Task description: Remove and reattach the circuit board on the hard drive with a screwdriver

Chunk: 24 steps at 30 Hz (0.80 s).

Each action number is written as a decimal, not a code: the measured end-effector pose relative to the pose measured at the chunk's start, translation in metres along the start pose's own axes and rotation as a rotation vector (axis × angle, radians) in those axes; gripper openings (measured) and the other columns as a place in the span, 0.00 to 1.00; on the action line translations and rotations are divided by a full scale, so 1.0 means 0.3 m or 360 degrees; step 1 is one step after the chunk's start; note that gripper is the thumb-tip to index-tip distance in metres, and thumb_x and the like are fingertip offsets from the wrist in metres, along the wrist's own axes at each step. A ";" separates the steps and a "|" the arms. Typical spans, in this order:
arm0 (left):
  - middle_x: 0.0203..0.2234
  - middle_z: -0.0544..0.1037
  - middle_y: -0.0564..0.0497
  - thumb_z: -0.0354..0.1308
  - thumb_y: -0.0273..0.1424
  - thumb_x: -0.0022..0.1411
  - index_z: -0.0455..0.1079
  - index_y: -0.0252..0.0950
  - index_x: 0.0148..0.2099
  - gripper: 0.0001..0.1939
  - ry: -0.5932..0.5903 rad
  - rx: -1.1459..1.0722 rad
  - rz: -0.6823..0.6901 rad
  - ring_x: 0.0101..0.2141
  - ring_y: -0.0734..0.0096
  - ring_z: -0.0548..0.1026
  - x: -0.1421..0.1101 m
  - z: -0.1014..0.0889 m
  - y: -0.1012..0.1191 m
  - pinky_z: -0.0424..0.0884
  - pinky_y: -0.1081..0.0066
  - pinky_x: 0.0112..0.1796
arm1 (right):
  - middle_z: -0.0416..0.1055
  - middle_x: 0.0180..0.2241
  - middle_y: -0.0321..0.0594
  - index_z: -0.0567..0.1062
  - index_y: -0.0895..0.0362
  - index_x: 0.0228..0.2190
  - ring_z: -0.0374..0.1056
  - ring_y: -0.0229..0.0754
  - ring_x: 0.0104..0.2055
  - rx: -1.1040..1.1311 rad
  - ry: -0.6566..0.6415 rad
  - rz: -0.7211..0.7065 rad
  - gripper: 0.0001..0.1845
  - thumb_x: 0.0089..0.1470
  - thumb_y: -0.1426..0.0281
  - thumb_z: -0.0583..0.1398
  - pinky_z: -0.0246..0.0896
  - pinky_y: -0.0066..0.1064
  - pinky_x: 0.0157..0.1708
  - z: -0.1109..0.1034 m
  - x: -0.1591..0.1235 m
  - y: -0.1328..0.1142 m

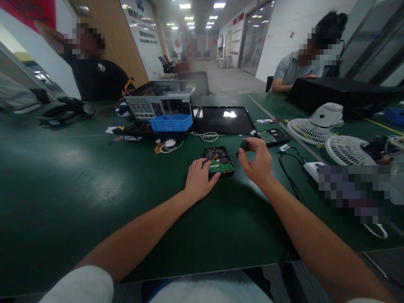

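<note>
A hard drive [218, 156] lies on the green table with its green circuit board facing up. My left hand [198, 179] grips it at the left, fingers over its side and thumb by the front corner. Just right of the drive, my right hand [257, 160] is closed in a pinch around the dark handle of a small screwdriver [243, 145]. Its thin shaft slants down toward the drive's right edge; whether the tip touches is too small to tell.
Behind the drive are an open computer case [158, 105], a blue tray [172, 123] and a black panel [224, 120]. Another hard drive [273, 136], white fans [309, 128] and a power strip [312, 170] lie to the right. Two people sit across the table [94, 189].
</note>
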<state>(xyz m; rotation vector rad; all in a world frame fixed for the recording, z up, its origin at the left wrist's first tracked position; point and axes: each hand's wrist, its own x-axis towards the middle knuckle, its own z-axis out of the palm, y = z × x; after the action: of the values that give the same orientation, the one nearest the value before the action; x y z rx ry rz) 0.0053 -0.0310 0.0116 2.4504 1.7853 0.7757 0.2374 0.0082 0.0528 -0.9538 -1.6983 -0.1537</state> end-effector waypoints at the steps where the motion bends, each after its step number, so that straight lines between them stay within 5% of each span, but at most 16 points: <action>1: 0.59 0.70 0.38 0.55 0.49 0.70 0.69 0.35 0.62 0.28 -0.0001 -0.0001 0.0000 0.60 0.45 0.66 0.000 -0.001 0.000 0.67 0.48 0.58 | 0.71 0.47 0.46 0.68 0.51 0.53 0.73 0.47 0.41 -0.0020 0.0004 -0.0010 0.20 0.60 0.66 0.63 0.76 0.45 0.41 -0.002 0.001 -0.001; 24: 0.60 0.69 0.38 0.55 0.48 0.70 0.69 0.35 0.63 0.28 -0.0030 0.0013 -0.0012 0.61 0.45 0.64 0.001 -0.005 0.003 0.65 0.49 0.60 | 0.68 0.43 0.43 0.67 0.52 0.55 0.70 0.45 0.38 -0.0070 -0.0074 -0.0043 0.21 0.61 0.67 0.62 0.73 0.44 0.41 -0.013 0.010 -0.014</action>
<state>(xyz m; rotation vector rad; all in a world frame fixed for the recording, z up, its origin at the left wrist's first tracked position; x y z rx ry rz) 0.0054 -0.0314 0.0133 2.4461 1.7941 0.7438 0.2375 0.0050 0.0583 -0.9737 -1.7576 -0.1884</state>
